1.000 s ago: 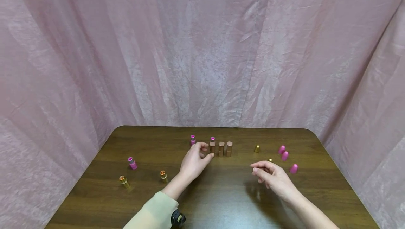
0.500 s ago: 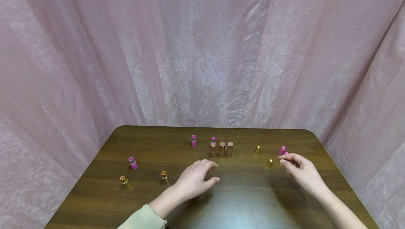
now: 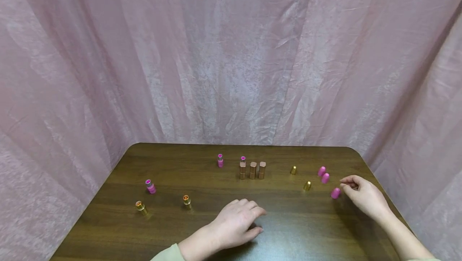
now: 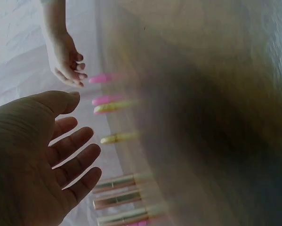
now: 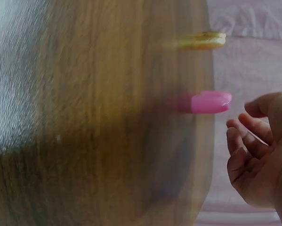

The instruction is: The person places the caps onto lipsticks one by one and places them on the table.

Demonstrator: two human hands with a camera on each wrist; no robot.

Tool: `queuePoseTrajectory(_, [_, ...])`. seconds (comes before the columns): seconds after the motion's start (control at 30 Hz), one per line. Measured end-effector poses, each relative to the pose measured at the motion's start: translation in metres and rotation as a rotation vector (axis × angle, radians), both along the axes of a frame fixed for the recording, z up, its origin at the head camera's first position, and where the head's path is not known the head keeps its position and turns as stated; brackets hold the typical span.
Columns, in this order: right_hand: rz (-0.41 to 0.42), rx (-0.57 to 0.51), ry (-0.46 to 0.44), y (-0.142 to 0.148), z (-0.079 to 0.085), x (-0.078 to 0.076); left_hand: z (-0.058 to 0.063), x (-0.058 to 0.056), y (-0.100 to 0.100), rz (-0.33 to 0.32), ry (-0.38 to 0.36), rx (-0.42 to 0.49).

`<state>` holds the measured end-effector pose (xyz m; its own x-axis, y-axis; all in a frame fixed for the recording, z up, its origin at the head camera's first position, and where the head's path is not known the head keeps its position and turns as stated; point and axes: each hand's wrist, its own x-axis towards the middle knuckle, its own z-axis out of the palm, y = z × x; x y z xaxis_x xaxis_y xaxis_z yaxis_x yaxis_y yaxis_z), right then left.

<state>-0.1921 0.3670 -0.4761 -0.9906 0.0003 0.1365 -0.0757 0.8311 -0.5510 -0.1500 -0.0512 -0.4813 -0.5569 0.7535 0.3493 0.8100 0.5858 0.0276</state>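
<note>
My left hand (image 3: 236,224) hovers over the front middle of the table with loosely bent fingers and holds nothing. On the right, my right hand (image 3: 366,197) is beside the nearest pink bullet-shaped cap (image 3: 335,193); a gap shows between its fingertips and that pink cap (image 5: 211,102) in the right wrist view. Two more pink caps (image 3: 325,178) stand just behind. Left of them are two gold bullet-shaped caps (image 3: 307,185). Three rose-gold lipstick tubes (image 3: 253,170) stand in a row at the back middle, partly covering a pink lipstick base (image 3: 243,159).
Another pink lipstick base (image 3: 220,160) stands at the back, and one more pink base (image 3: 150,187) at the left. Two gold lipstick bases (image 3: 187,201) stand on the left half of the brown table (image 3: 108,229). A pink curtain (image 3: 231,60) hangs behind it.
My left hand has drawn back from the rose-gold lipstick tubes toward the table's front. My right hand has moved rightward, past the gold caps, to beside the nearest pink cap.
</note>
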Motion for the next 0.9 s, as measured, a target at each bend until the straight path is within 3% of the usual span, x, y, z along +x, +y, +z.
queuePoseTrajectory(0.13, [0.027,0.037,-0.106,0.002,-0.009,-0.002,-0.005,0.002,0.01,-0.016,-0.037,-0.04])
queuePoseTrajectory(0.23, [0.047,0.066,-0.133,-0.001,-0.014,-0.003,-0.01,0.004,0.016,-0.017,-0.071,-0.054])
queuePoseTrajectory(0.53, [0.042,0.148,-0.108,-0.01,-0.019,-0.006,-0.02,0.007,0.02,-0.022,-0.089,-0.036])
queuePoseTrajectory(0.7, [0.042,0.152,-0.094,-0.012,-0.019,-0.007,-0.02,0.007,0.018,-0.017,-0.109,-0.033])
queuePoseTrajectory(0.9, [0.044,0.124,-0.015,-0.016,-0.015,-0.005,-0.017,0.006,0.013,-0.008,-0.111,-0.02])
